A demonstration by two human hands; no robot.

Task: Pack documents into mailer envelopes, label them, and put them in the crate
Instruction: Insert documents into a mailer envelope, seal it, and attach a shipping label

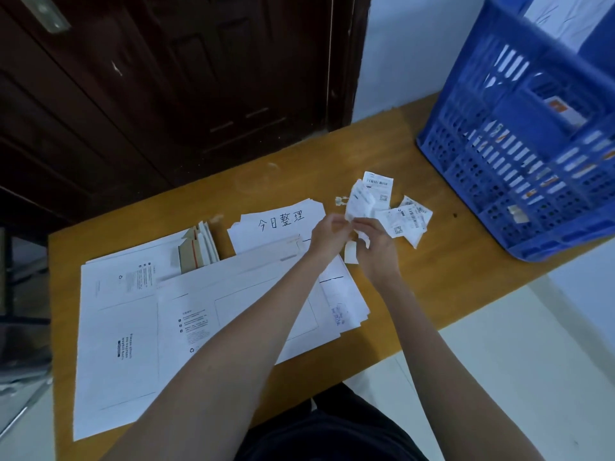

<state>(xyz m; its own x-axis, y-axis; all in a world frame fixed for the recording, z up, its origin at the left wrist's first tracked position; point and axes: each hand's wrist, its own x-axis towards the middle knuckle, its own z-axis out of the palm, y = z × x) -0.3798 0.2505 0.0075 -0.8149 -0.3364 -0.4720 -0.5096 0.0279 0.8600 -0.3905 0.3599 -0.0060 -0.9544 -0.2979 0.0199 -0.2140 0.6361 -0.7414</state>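
Both hands meet above the middle of the wooden table (432, 287). My left hand (327, 236) and my right hand (377, 247) pinch a white shipping label (359, 201) between them, its paper curling upward. More barcode labels (406, 216) lie loose on the table just right of my hands. A white mailer envelope (233, 307) lies flat under my left forearm. A second mailer (116, 327) lies to its left. A stack of documents (279, 224) with handwritten characters sits beyond the mailers. The blue crate (519, 151) stands at the table's far right.
Several folded mailers (196, 251) lean in a small pile behind the flat ones. A dark wooden door (166, 94) fills the space beyond the table. The crate holds packed envelopes. Pale floor (519, 344) shows to the right of the table's edge.
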